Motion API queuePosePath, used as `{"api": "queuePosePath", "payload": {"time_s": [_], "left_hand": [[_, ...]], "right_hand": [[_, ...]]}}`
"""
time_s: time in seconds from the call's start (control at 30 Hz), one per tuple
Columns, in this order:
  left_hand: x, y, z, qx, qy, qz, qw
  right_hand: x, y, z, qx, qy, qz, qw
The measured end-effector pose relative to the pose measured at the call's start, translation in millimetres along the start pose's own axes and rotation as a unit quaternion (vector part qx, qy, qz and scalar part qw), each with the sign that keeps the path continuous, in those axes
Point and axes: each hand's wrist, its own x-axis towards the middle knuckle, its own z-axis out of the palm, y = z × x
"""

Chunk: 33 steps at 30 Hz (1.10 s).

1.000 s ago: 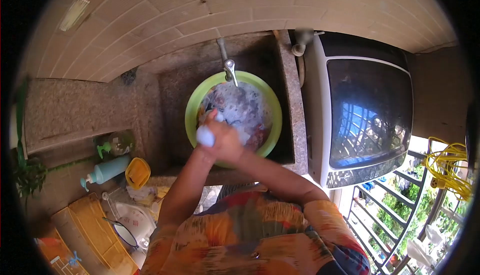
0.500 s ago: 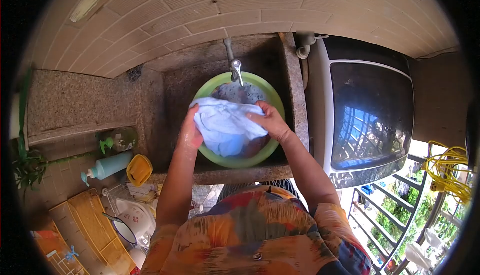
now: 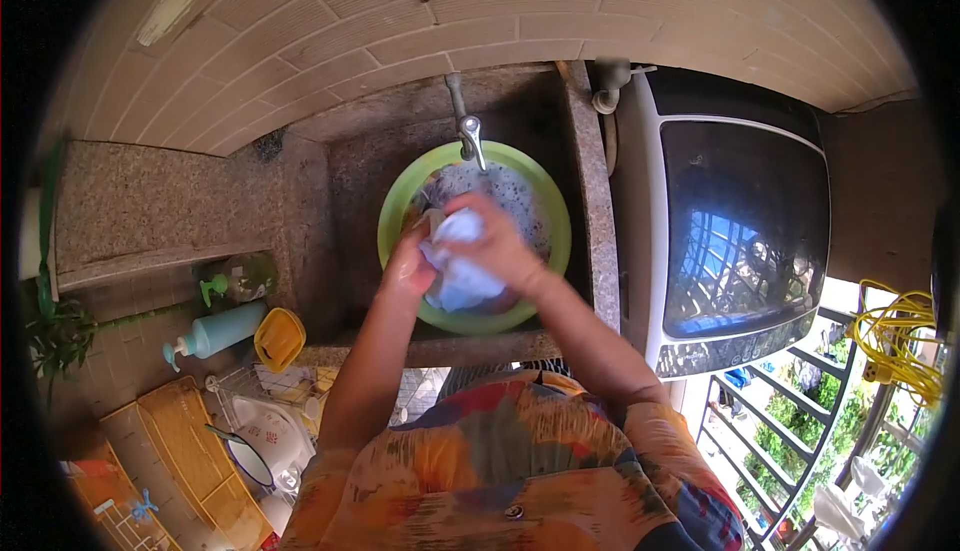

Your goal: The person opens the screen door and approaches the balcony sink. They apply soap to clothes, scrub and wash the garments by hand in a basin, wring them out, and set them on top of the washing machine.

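Observation:
A wet, light blue cloth [image 3: 465, 286] is bunched between my two hands over a green basin [image 3: 556, 281]. My left hand [image 3: 412, 261] grips the cloth from its left side. On the other side, my right hand [image 3: 497, 243] is closed over the cloth's upper part, its fingers blurred by motion. The lower end of the cloth hangs down into the basin. Foamy, soapy water [image 3: 520, 189] fills the basin, with darker fabric partly showing at its upper left. A metal faucet [image 3: 469, 133] points down over the basin's far rim.
The basin stands in a stone sink [image 3: 600, 211]. A washing machine [image 3: 745, 241] is close on the right. To the left are a blue pump bottle [image 3: 222, 331], a yellow container [image 3: 279, 340] and a clear bottle with a green pump [image 3: 245, 279]. A tiled wall [image 3: 460, 21] rises behind.
The cloth was spread wide between my hands and is now bunched up. My right hand has moved left and my left hand slightly right, so they are close together.

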Motion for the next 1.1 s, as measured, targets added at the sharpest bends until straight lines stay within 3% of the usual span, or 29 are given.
{"api": "queuePosePath", "payload": {"time_s": [0.03, 0.07, 0.1, 0.17, 0.27, 0.33, 0.4, 0.43, 0.53, 0.57, 0.6, 0.63, 0.67, 0.7, 0.73, 0.77, 0.9, 0.93, 1.0, 1.03, 1.1], "left_hand": [[14, -6, -12, -0.04, -0.038, 0.006, 0.998], [22, -8, -16, -0.081, -0.077, 0.01, 0.994], [24, -7, -12, -0.121, -0.14, -0.018, 0.983], [25, -4, -2, -0.2, -0.261, -0.073, 0.942], [28, -40, -26, -0.074, -0.144, 0.14, 0.977], [25, -42, -1, -0.024, -0.018, 0.152, 0.988], [-2, -14, 67, -0.014, 0.161, 0.033, 0.986], [-2, -16, 64, -0.039, 0.203, 0.039, 0.978], [-3, -34, -10, 0.071, -0.037, 0.22, 0.972], [7, -30, -14, -0.008, -0.109, 0.178, 0.978], [17, -26, -18, -0.083, -0.171, 0.125, 0.974], [17, -36, -24, -0.053, -0.17, 0.135, 0.975], [1, -29, 22, 0.002, -0.008, 0.093, 0.996], [-17, -20, 71, 0.041, 0.145, 0.029, 0.988], [-6, -24, 36, 0.021, 0.089, -0.062, 0.994], [-5, -23, 34, 0.043, 0.095, -0.065, 0.992], [-24, 5, 53, 0.161, 0.054, -0.041, 0.985], [-29, 12, 60, 0.342, 0.029, -0.052, 0.938], [-37, 21, 71, 0.661, -0.023, -0.07, 0.747], [-33, 24, 77, 0.68, -0.02, -0.08, 0.728], [-36, 26, 84, 0.546, 0.009, 0.004, 0.838]], "right_hand": [[-6, -7, 23, -0.071, -0.066, -0.06, 0.994], [-17, 10, 53, -0.151, -0.053, -0.193, 0.968], [-28, -10, 70, -0.24, -0.003, -0.195, 0.951], [-31, -27, 73, -0.301, 0.001, -0.21, 0.93], [-7, 20, 66, -0.381, 0.01, -0.2, 0.903], [20, 32, 45, -0.346, 0.065, -0.09, 0.932], [28, 27, 29, -0.333, 0.114, -0.015, 0.936], [26, 22, 33, -0.328, 0.113, -0.013, 0.938], [-2, -2, 62, -0.216, 0.125, -0.24, 0.938], [-12, -20, 63, -0.222, 0.104, -0.266, 0.932], [-10, -3, 61, -0.263, 0.093, -0.247, 0.928], [-4, 31, 59, -0.303, 0.08, -0.228, 0.922], [4, 53, 53, -0.342, 0.066, -0.208, 0.914], [16, 59, 35, -0.292, 0.123, -0.129, 0.94], [23, 27, 16, -0.334, 0.172, -0.001, 0.927], [29, 37, 1, -0.364, 0.165, 0.031, 0.916], [27, 22, -21, -0.017, 0.055, 0.163, 0.985], [28, 21, -21, -0.039, -0.001, 0.134, 0.99], [30, 19, -18, -0.084, -0.112, 0.077, 0.987], [28, 14, -17, -0.032, -0.134, 0.108, 0.985], [25, 17, -25, 0.082, -0.11, 0.118, 0.983]]}}
